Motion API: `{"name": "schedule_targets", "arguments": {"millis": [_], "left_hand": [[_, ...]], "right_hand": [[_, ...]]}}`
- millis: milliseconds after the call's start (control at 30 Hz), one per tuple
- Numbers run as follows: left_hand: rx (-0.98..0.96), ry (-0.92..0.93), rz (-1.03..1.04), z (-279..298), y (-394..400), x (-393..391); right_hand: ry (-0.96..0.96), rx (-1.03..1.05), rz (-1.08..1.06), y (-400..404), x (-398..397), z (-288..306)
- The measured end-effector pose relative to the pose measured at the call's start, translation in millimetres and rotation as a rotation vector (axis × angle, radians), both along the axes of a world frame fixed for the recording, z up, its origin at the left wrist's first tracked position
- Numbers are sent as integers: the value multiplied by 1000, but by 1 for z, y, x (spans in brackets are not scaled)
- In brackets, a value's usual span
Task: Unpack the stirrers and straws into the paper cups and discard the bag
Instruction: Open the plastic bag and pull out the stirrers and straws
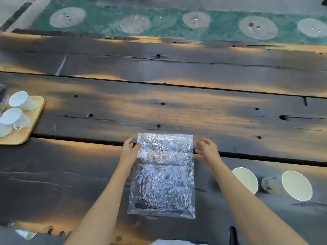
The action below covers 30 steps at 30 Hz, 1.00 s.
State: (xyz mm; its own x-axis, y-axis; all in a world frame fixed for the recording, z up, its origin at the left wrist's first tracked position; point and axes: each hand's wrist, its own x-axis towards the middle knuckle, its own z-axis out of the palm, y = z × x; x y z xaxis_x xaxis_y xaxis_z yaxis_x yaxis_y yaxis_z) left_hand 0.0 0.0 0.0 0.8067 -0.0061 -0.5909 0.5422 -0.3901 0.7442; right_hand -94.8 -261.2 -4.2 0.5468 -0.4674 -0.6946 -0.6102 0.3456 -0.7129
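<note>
Clear plastic bag [161, 175], one, between two loose-fingered hands [130, 150] [207, 149], neither grip closed; two paper cups [245, 180] [296, 185].

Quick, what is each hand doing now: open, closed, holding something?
Left hand: open, fingers touching the far left edge of the plastic bag, not gripping it.
Right hand: open, fingers curled, beside the bag's right edge, holding nothing.

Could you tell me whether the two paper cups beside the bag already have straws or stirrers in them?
No, both paper cups show bare pale insides, and dark sticks lie inside the bag.
</note>
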Motion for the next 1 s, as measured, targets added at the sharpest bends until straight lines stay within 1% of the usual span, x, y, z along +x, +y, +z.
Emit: {"name": "schedule_targets", "arguments": {"millis": [133, 267, 467, 567, 767, 867, 1000], "left_hand": [[47, 54, 32, -19, -3, 26], [64, 69, 53, -30, -9, 39], [104, 84, 80, -45, -14, 53], [96, 90, 103, -51, -12, 55], [77, 15, 105, -42, -2, 46], [14, 2, 127, -27, 6, 34], [-118, -19, 183, -5, 22, 12]], "right_hand": [[92, 9, -26, -6, 17, -16], [184, -30, 43, -2, 29, -33], [185, -23, 20, 0, 40, -47], [155, -28, 17, 0, 41, -49], [99, -32, 44, 5, 33, -45], [8, -50, 36, 11, 25, -28], [-102, -39, 67, 18, 6, 7]]}}
